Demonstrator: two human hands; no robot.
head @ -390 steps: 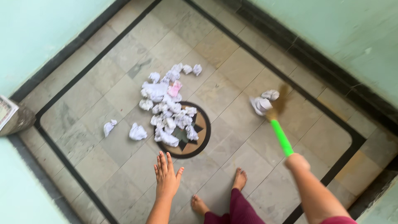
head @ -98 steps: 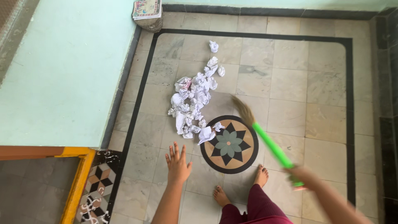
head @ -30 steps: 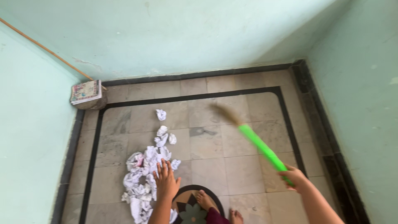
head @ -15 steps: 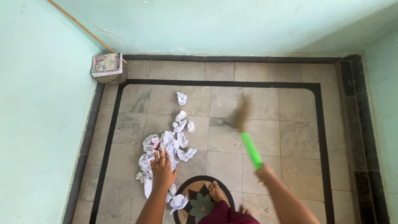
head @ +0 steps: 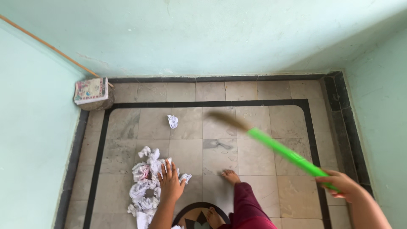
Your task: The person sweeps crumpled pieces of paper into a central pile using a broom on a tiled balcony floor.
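Broom [head: 271, 142], green-handled, sits gripped in the right hand [head: 339, 186], its blurred bristles over the tiled floor [head: 258, 161]. Left hand [head: 170, 183] hangs open, fingers spread, above crumpled paper balls [head: 144, 191]; 1 paper ball [head: 172, 121] lies apart.

From the head camera I see my right hand [head: 341, 185] at four o'clock, fingers wrapped round a green-handled broom [head: 285, 152] blurred toward twelve. My left hand [head: 170, 182], fingers spread and holding nothing, hangs above a heap of crumpled paper [head: 144, 188] at seven o'clock. One paper ball [head: 172, 121] lies apart.
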